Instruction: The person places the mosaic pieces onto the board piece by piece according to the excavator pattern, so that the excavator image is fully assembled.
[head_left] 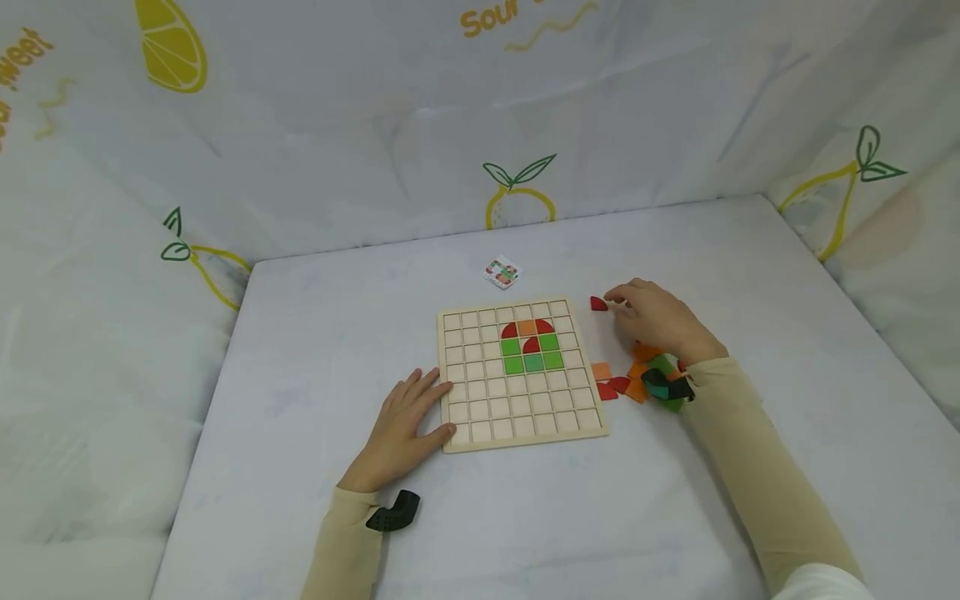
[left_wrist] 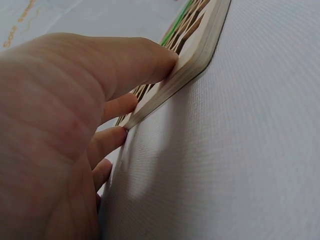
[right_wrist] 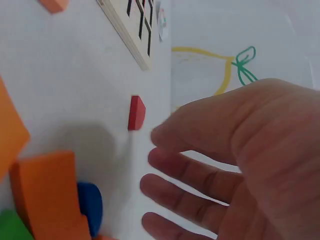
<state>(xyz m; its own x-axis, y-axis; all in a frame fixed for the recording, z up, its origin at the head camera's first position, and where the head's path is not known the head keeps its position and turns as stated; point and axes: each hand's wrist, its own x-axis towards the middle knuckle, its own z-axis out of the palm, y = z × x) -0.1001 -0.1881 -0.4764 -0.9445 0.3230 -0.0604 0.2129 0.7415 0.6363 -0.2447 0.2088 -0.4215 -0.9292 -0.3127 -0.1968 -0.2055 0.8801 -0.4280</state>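
Note:
A wooden grid board (head_left: 480, 390) lies on the table, with red quarter-round pieces, an orange square (head_left: 527, 327), green squares (head_left: 513, 365) and a teal square (head_left: 533, 362) set in its upper right cells. My left hand (head_left: 405, 421) rests spread along the board's left edge; in the left wrist view its thumb (left_wrist: 145, 57) presses the rim near a corner. Past the board's right side, my right hand (head_left: 660, 321) hovers with loosely bent fingers, holding nothing. Its fingertips are just right of a single red quarter-round piece (head_left: 598, 304), seen also in the right wrist view (right_wrist: 136, 114).
Beneath my right wrist sits a pile of loose orange (head_left: 636, 390), red (head_left: 606, 391) and green pieces, partly hidden by the sleeve. A blue piece (right_wrist: 90, 207) shows there in the right wrist view. Behind the board lies a small pattern card (head_left: 502, 272).

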